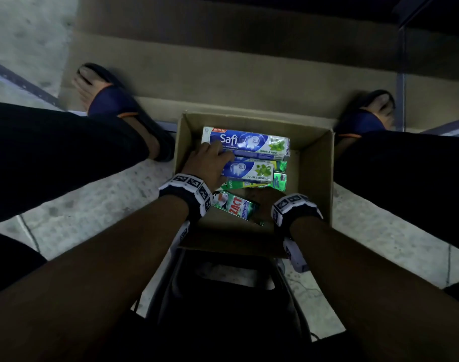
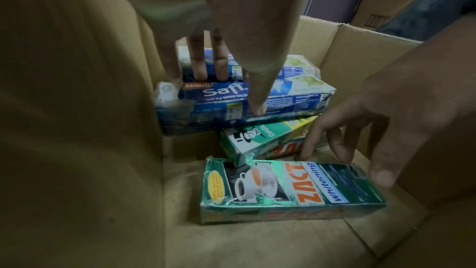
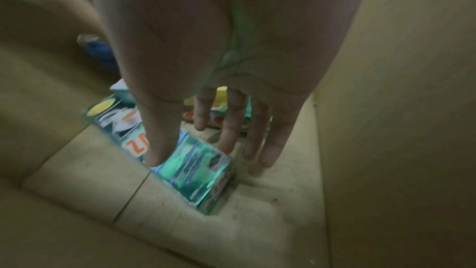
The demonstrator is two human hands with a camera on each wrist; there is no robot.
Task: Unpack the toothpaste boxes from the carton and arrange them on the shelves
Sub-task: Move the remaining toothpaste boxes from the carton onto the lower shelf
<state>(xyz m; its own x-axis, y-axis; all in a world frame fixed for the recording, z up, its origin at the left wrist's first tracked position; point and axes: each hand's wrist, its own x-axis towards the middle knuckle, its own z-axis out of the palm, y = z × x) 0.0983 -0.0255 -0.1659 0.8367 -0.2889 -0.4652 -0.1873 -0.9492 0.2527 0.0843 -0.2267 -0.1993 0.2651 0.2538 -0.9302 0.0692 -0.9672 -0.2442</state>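
The left hand (image 1: 207, 163) reaches down into the open brown cardboard carton (image 1: 316, 163), fingers (image 2: 198, 62) straight behind the nearer blue Safi toothpaste box (image 2: 291, 101) and the thumb laid over its front face, so the hand spans that box in a loose pinch. The right hand (image 3: 231, 80) hangs lower in the carton's near right part, fingers spread and pointing down; its thumb is over the green Zact whitening box (image 2: 291, 189), the other fingertips (image 3: 268, 156) hover just above the bare cardboard floor beside that box, holding nothing. Both forearms enter from the near side, wrists banded with black-and-white marker cuffs.

A second blue Safi box (image 1: 246, 141) lies against the far wall. A green-and-yellow box (image 2: 260, 138) is wedged under the gripped Safi box and overlaps the Zact box's far corner. The right third of the carton floor is bare, with tall walls close on every side. The carton sits on a pale floor between the person's feet in dark sandals (image 1: 113, 100), against a brown shelf board (image 1: 236, 74).
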